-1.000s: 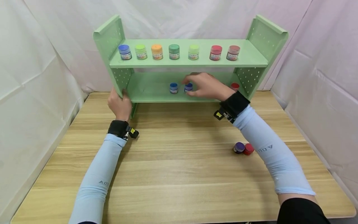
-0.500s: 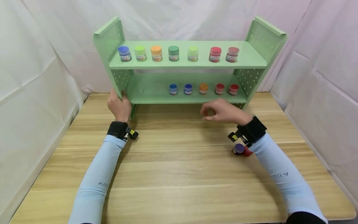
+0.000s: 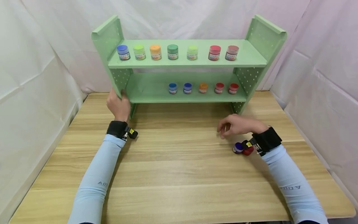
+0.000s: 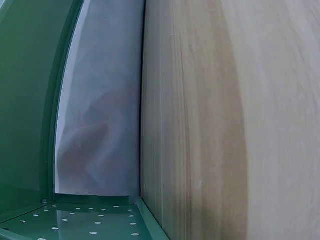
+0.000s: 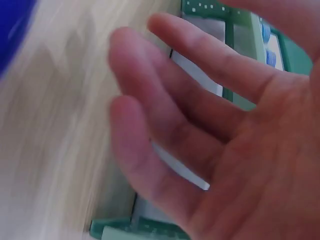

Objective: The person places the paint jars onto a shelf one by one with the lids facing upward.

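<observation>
My left hand (image 3: 118, 105) grips the lower left side panel of a green two-tier shelf (image 3: 184, 66), thumb at the panel's front edge and fingers hidden behind it. My right hand (image 3: 237, 125) hovers over the table in front of the shelf's right leg, holding nothing; its fingers bend loosely in the right wrist view. Just below it on the table stand a purple-lidded paint jar (image 3: 237, 148) and a red paint jar (image 3: 248, 151), side by side. The wrist camera partly covers the red one. A blue-purple edge (image 5: 12, 30) shows at the right wrist view's corner.
Several paint jars line the upper tier, from a blue jar (image 3: 123, 52) to a dark red jar (image 3: 231, 53). The lower tier bears several more, including an orange jar (image 3: 203, 88), all towards its right. A wooden table (image 3: 173, 174) spreads in front; white cloth (image 3: 33, 93) hangs around.
My right hand has left the blue-lidded jar on the lower tier and moved down and right to the loose jars on the table. My left hand has stayed on the shelf.
</observation>
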{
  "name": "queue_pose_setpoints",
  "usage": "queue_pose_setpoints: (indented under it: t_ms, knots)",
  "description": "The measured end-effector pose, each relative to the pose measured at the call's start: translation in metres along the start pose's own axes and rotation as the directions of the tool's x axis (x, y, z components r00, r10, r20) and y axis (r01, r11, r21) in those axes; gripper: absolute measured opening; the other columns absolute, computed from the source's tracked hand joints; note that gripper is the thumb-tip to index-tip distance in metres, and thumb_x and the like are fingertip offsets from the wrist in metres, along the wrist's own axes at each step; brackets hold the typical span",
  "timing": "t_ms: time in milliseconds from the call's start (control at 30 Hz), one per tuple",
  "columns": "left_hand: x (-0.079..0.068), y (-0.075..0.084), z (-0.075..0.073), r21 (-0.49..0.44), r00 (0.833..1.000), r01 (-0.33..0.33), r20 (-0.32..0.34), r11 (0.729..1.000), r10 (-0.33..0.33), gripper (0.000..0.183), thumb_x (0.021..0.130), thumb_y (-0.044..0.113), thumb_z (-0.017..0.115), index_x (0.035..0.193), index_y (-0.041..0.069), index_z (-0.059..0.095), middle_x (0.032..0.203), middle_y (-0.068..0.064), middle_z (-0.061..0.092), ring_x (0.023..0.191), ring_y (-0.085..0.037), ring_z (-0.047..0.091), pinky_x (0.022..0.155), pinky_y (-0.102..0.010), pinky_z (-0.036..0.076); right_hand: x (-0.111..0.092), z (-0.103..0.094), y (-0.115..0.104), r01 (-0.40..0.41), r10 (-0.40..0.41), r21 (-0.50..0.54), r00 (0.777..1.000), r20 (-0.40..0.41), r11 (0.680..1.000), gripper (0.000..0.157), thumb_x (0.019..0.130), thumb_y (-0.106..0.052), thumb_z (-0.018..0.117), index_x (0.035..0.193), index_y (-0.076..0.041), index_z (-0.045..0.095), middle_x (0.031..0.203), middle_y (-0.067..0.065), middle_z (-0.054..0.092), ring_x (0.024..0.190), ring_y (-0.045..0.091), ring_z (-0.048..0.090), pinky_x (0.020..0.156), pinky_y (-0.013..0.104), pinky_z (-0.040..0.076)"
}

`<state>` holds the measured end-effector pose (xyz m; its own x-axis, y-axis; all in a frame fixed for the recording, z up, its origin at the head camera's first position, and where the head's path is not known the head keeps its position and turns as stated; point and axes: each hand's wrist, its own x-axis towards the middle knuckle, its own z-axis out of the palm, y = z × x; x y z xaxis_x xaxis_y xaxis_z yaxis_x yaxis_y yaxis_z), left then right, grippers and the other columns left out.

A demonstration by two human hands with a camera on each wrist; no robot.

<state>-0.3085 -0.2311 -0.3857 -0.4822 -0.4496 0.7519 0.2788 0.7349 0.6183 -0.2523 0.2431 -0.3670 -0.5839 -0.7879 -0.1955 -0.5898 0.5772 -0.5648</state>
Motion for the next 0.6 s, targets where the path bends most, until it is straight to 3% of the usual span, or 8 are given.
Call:
queue_pose_setpoints:
  t_ms: [167, 367, 600]
  knots:
    - [0.000, -0.001, 0.000, -0.008, 1.000, 0.004, 0.006, 1.000, -0.004, 0.022, 0.088, 0.007, 0.058, 0.107, 0.003, 0.068, 0.101, -0.007, 0.068, 0.093, -0.019, 0.063, 0.081, -0.034, 0.047, -0.011, -0.004, 0.006, -0.079, 0.074, 0.059, 0.994, 0.082, 0.995, 0.030, 0.078, -0.024, 0.077, 0.100, -0.005, 0.069, 0.088, -0.002, 0.067, 0.084, 0.016, 0.062, 0.073, 0.029, 0.050]
    - [-0.001, 0.000, 0.000, -0.002, 1.000, -0.001, 0.002, 1.000, 0.001, 0.019, 0.088, 0.008, 0.058, 0.103, 0.002, 0.068, 0.098, -0.009, 0.068, 0.093, -0.020, 0.063, 0.078, -0.039, 0.047, -0.021, -0.008, 0.011, -0.108, 0.085, 0.144, 0.984, 0.158, 0.984, 0.037, 0.074, -0.020, 0.079, 0.102, 0.002, 0.066, 0.096, 0.012, 0.065, 0.087, 0.022, 0.060, 0.075, 0.030, 0.050]
    - [0.001, 0.000, -0.002, -0.004, 1.000, 0.009, -0.001, 1.000, -0.009, 0.021, 0.088, 0.007, 0.058, 0.106, 0.003, 0.068, 0.102, -0.007, 0.068, 0.095, -0.018, 0.063, 0.081, -0.036, 0.047, -0.025, -0.012, 0.012, -0.197, 0.151, 0.192, 0.962, 0.228, 0.961, 0.040, 0.072, -0.014, 0.080, 0.105, 0.002, 0.063, 0.098, 0.015, 0.063, 0.092, 0.027, 0.059, 0.075, 0.030, 0.050]
